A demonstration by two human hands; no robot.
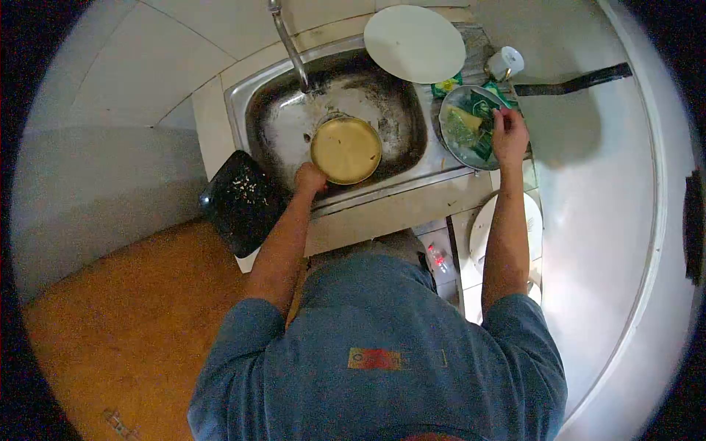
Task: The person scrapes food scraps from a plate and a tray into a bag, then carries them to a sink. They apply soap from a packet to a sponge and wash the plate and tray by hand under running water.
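Observation:
My left hand (310, 178) grips the near rim of a round yellowish metal bowl (346, 149) held inside the steel sink (254, 103). My right hand (509, 134) reaches into a small dish (452, 143) right of the sink, fingers on green sponges and scrub pads (471, 121) lying in it. Whether those fingers grip one of the green pads cannot be told.
A tap (288, 40) stands over the sink. A white plate (414, 42) lies behind the sink, with a white cup (505, 63) and a black pan handle (573, 82) to its right. A black dustpan-like tray (241, 202) sits at the counter's left. Another white plate (482, 231) rests lower right.

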